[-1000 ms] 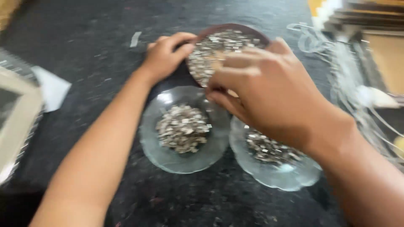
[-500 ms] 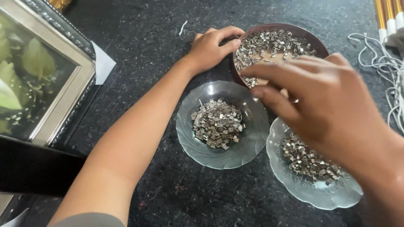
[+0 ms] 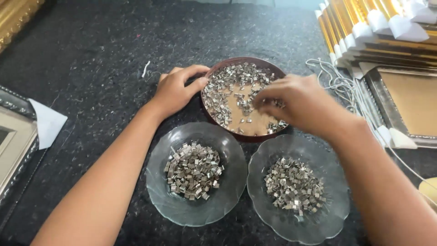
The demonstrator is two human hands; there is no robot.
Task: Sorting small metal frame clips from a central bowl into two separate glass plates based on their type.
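A brown round bowl (image 3: pixel 236 64) full of small silver metal clips sits on a dark stone counter. My left hand (image 3: pixel 175 91) grips its left rim, thumb over the edge. My right hand (image 3: pixel 296 102) hovers inside the bowl's right side, fingers bent down into the clips; whether it holds any is hidden. Nearer to me stand two clear glass dishes, the left glass dish (image 3: pixel 164 200) and the right glass dish (image 3: pixel 337 214), each with a heap of the same clips.
Picture frames lie at the left edge (image 3: pixel 13 146) and at the right (image 3: pixel 405 105). Gold frame mouldings (image 3: pixel 364 23) are stacked at the top right. White cord (image 3: pixel 337 82) trails beside the bowl. A white paper scrap (image 3: pixel 45 123) lies left.
My right hand moved from above the glass dishes back to the brown bowl and now reaches into its clips. The view shifted. My left hand stayed on the bowl's rim.
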